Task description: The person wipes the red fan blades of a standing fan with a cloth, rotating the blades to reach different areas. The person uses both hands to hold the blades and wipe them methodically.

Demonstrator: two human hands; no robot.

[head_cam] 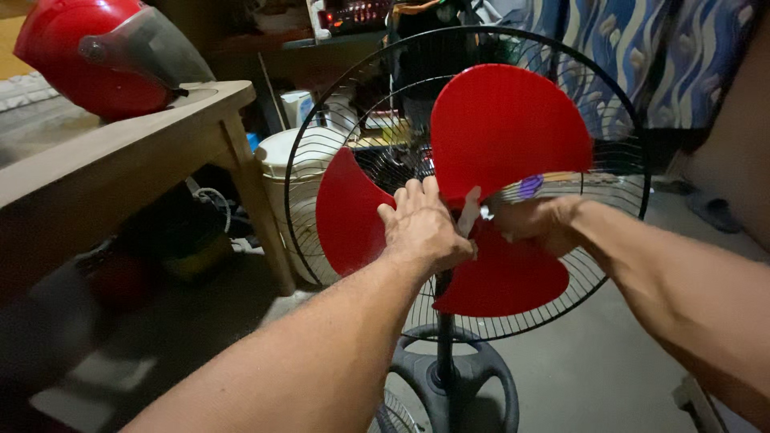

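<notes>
Our left hand (pixel 423 228) presses flat on the red fan blade (pixel 501 136) hub at the black rear grille (pixel 618 265); our right hand (pixel 539 223) pinches the white spinner cap (pixel 468 212). We should steady the blade, turning only the cap.

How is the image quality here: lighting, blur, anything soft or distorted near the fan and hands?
Head view: dim indoor light; red fan blades bright and sharp; left hand and right hand at the hub slightly soft; lower-left floor dark and blurred; wide-angle stretch on the forearms; helmet visor dull, no glare.
</notes>
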